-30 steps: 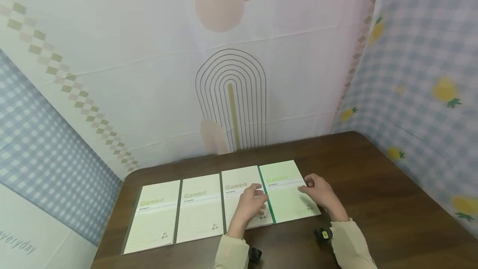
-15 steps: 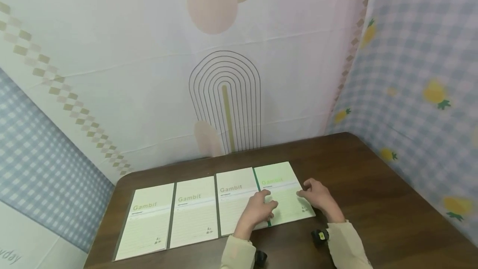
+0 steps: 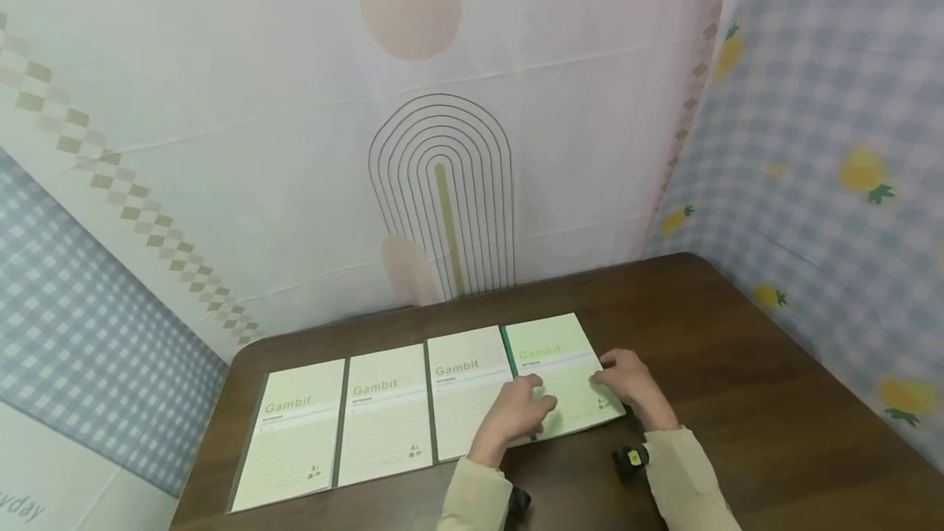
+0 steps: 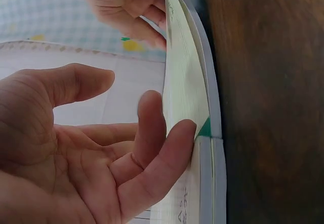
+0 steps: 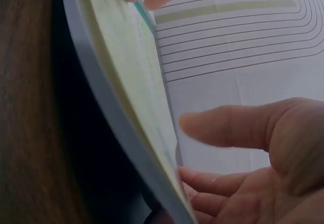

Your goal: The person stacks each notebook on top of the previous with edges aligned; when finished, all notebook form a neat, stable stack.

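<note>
Several Gambit notebooks lie in a row on the table. The green-spined notebook [image 3: 553, 375] is at the right end; a grey-spined notebook [image 3: 465, 388] adjoins it. My left hand [image 3: 514, 412] is over the seam between those two, its fingers loosely bent. One fingertip touches the notebook by the green spine in the left wrist view, with the thumb apart. At the right edge of the green-spined notebook, my right hand [image 3: 634, 383] grips it, fingers curled around the edge and thumb above the cover. That edge sits slightly raised, with dark shadow underneath in the right wrist view.
Two more grey-spined notebooks, a middle notebook [image 3: 387, 416] and a leftmost notebook [image 3: 288, 437], lie further left. The brown wooden table [image 3: 708, 334] has rounded back corners. A printed cloth [image 3: 310, 187] hangs behind it, with a checked cloth [image 3: 819, 228] at the right.
My left hand has moved right from the grey-spined notebook to the seam beside the green spine. My right hand stays at the edge, and the notebook's right side has risen slightly.
</note>
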